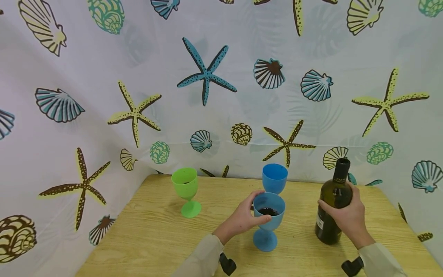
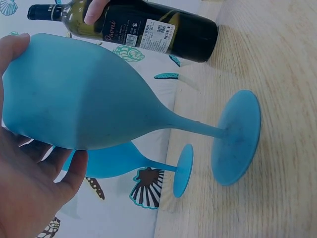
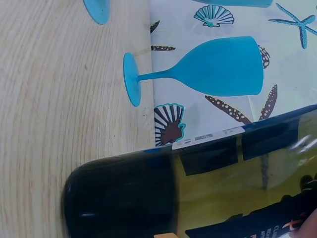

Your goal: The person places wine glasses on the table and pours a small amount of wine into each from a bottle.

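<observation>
My left hand (image 1: 250, 211) grips the bowl of the nearer blue goblet (image 1: 268, 221), which stands on the wooden table (image 1: 149, 234) and holds a little dark liquid. The left wrist view shows my palm and fingers (image 2: 34, 188) wrapped round that bowl (image 2: 89, 99). My right hand (image 1: 342, 209) holds a dark green wine bottle (image 1: 325, 231) upright on the table, right of the goblet. A second blue goblet (image 1: 274, 178) stands just behind the first, free of both hands. The bottle's body (image 3: 173, 193) fills the lower right wrist view.
A green goblet (image 1: 187, 190) stands alone at the back left of the table. A curtain printed with shells and starfish (image 1: 207, 77) closes the table in at the back and on both sides. The table's front edge runs near my sleeves.
</observation>
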A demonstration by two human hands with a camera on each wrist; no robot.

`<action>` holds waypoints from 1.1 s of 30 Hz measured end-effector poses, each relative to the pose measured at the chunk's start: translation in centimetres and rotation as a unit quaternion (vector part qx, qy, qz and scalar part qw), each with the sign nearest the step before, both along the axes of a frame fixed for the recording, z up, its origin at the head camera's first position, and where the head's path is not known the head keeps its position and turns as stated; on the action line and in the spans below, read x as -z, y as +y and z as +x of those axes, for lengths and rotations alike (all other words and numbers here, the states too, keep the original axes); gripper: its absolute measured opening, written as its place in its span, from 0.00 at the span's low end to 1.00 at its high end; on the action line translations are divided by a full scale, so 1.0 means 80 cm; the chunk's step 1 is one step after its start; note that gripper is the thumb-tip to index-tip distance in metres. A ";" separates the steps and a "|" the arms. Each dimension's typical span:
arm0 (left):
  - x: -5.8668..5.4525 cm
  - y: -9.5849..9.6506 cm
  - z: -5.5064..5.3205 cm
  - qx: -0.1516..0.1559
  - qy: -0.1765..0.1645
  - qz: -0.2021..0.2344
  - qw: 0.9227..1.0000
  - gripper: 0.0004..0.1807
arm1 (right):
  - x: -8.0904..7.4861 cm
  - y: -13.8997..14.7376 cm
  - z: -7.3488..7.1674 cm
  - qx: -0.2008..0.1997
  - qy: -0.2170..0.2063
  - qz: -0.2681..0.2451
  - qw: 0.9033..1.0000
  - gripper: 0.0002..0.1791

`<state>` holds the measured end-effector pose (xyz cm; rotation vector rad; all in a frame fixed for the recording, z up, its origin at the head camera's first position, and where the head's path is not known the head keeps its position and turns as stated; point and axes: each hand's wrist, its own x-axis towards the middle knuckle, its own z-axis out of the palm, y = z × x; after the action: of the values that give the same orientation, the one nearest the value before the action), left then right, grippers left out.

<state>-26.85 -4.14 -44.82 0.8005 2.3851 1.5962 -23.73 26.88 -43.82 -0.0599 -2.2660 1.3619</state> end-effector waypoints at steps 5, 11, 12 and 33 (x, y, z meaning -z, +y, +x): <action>0.001 0.000 -0.001 0.002 0.001 0.000 1.000 0.40 | 0.001 -0.001 -0.003 0.002 -0.010 -0.016 1.000 0.53; 0.001 0.001 -0.001 0.003 0.000 0.002 1.000 0.40 | 0.002 0.001 -0.005 0.010 -0.012 -0.045 0.999 0.51; 0.001 0.001 -0.001 0.003 0.001 0.002 1.000 0.39 | 0.002 0.001 -0.006 0.012 -0.012 -0.048 0.999 0.51; 0.002 -0.001 -0.003 0.002 0.008 -0.003 1.000 0.41 | 0.004 0.005 -0.012 0.035 -0.037 -0.068 0.996 0.53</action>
<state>-27.12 -4.21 -45.02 0.8199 2.3973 1.5869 -24.72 27.26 -44.18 -0.2384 -2.2059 1.4983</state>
